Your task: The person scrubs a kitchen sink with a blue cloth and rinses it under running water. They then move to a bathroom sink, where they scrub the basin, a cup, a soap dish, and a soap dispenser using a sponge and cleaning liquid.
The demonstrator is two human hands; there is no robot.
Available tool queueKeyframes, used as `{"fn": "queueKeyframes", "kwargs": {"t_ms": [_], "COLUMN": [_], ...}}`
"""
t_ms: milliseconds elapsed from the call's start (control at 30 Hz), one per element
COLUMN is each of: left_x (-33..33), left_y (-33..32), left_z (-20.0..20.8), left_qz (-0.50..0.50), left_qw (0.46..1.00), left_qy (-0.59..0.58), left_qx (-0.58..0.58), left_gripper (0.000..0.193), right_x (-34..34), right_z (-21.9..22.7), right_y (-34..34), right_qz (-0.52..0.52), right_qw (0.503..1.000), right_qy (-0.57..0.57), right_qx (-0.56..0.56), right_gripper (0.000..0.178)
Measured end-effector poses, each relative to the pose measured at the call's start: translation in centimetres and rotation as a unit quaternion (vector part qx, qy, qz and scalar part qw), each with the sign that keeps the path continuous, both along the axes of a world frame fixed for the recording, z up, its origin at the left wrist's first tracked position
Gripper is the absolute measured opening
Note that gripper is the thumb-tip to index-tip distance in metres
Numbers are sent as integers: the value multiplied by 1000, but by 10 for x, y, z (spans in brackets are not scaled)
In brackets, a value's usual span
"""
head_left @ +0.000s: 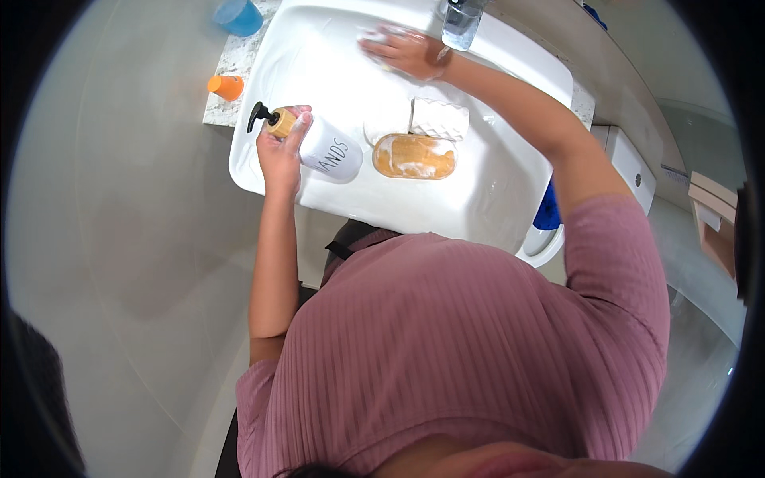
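Observation:
My left hand [283, 151] is closed round the neck of a white soap dispenser [333, 150] with dark lettering, a wooden collar and a black pump. The dispenser lies tilted over the left part of the white sink [486, 187]. Across the basin, my right hand [406, 52] lies with fingers stretched out and foam on them. Its palm is hidden, so I cannot tell whether anything is under it. Between my hands and nearer me, a tan oval dish [414, 156] with suds rests beside a white cup with a raised diamond pattern [440, 119].
A clear-ended faucet [462, 22] stands at the far rim, just right of my right hand. On the speckled counter at left are an orange cup [226, 88] and a blue cup [238, 17]. A toilet [629, 169] and a blue cloth-like thing [547, 209] are at right.

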State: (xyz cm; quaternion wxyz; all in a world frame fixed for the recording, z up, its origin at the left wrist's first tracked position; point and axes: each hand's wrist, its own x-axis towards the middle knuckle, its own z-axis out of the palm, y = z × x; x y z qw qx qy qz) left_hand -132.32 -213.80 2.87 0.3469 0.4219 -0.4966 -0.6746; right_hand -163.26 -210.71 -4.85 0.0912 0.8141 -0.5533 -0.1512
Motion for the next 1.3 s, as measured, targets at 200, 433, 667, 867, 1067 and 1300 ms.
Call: {"fn": "queueKeyframes", "kwargs": {"t_ms": [200, 433, 667, 867, 1067, 1300], "left_x": [6, 17, 21, 31, 28, 14], "left_y": [5, 6, 11, 13, 12, 9], "left_z": [8, 1, 11, 9, 25, 25], "left_qz": [18, 35, 36, 64, 51, 40], "left_qw": [999, 999, 999, 998, 999, 998], "left_qy": [-26, 25, -6, 6, 1, 36], "left_qx": [11, 12, 11, 0, -11, -16], "left_gripper": [10, 11, 12, 12, 11, 11], "right_x": [-5, -35, 83, 193, 114, 22], "right_z": [-9, 5, -29, -32, -33, 9], "right_y": [4, 57, -75, -37, -51, 5], "right_qz": [38, 57, -78, -138, 36, -47], "right_qw": [998, 998, 949, 884, 954, 995], "right_qy": [57, 38, -249, -430, -294, -86], "right_qx": [-12, 15, -176, -120, -40, 3], "right_gripper": [59, 56, 58, 64, 64, 57]}}
